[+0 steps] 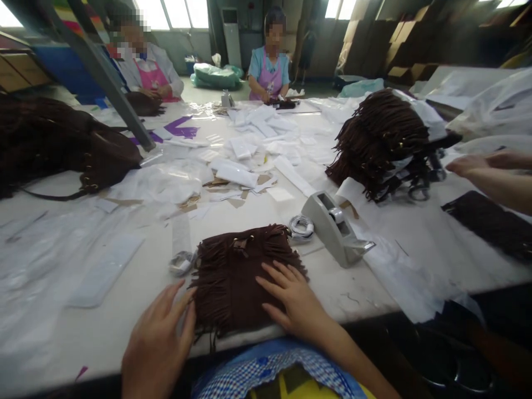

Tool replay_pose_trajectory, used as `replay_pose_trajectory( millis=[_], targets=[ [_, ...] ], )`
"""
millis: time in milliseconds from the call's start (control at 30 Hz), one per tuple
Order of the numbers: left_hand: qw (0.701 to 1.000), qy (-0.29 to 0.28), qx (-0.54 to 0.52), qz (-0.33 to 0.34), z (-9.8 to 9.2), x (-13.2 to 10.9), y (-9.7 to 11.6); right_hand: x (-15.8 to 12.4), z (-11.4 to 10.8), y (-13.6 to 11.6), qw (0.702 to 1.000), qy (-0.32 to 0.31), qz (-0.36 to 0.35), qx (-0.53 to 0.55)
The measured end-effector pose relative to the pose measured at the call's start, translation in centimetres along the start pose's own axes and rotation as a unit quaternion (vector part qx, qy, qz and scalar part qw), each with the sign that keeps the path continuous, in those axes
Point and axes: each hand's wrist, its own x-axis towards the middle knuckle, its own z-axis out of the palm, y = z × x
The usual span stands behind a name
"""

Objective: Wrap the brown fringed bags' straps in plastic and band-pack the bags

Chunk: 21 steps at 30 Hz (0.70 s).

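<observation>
A dark brown fringed bag (249,288) lies flat on the white table in front of me. Small brass-coloured eyelets and a short tab show near its top edge. My right hand (293,296) rests on the bag's right part, fingers spread. At the left edge, beside the fringe, is my left hand (160,330), with fingers stretched and the thumb apart; whether its fingertips touch the fringe is hard to tell. A coiled whitish strap or cord (301,227) lies by the bag's upper right corner, and another coil (182,262) in clear wrapping lies at its left.
A grey tape dispenser (332,228) stands right of the bag. Stacked brown fringed bags (382,138) are at the right, near another person's hand (474,166). More brown bags (62,147) lie left, beside a slanted metal post (108,83). White packets (236,172) cover mid-table; two people work across it.
</observation>
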Motion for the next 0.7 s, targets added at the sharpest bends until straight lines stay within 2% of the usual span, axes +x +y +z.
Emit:
replay_pose_trajectory(
  millis=[67, 100, 133, 200, 267, 367, 467, 533, 600, 700],
  targets=[
    [0.998, 0.021, -0.047, 0.023, -0.3, 2.2, 2.1, 0.4, -0.6, 0.0, 1.000, -0.005, -0.001, 0.006],
    [0.995, 0.009, -0.081, 0.058, 0.2, 3.4, 3.3, 0.5, -0.9, 0.0, 1.000, -0.009, -0.002, 0.007],
    [0.988, -0.017, -0.113, 0.109, 0.9, 4.3, 4.5, 0.7, -1.2, 0.0, 1.000, -0.012, -0.005, 0.008],
    [0.970, -0.074, -0.113, 0.201, 3.1, 5.5, 6.1, 0.9, -1.7, 0.0, 1.000, -0.019, -0.013, 0.009],
    [0.963, -0.108, -0.078, 0.236, 5.1, 5.4, 6.5, 1.1, -1.9, 0.2, 0.999, -0.026, -0.017, 0.013],
    [0.973, -0.114, -0.049, 0.193, 6.4, 3.7, 5.1, 1.3, -1.9, 0.6, 0.999, -0.038, -0.014, 0.024],
    [0.993, -0.081, -0.048, 0.078, 5.7, 2.6, 3.5, 1.4, -2.0, 0.9, 0.998, -0.053, -0.012, 0.031],
    [0.998, -0.043, -0.047, 0.016, 4.9, 3.1, 3.2, 1.5, -2.4, 0.9, 0.997, -0.067, -0.013, 0.030],
    [0.999, -0.012, -0.048, 0.014, 4.5, 4.5, 3.4, 1.8, -3.0, 0.8, 0.996, -0.081, -0.017, 0.029],
    [0.997, -0.001, -0.051, 0.053, 4.8, 7.3, 3.9, 2.2, -3.8, 0.5, 0.995, -0.092, -0.019, 0.026]
  ],
)
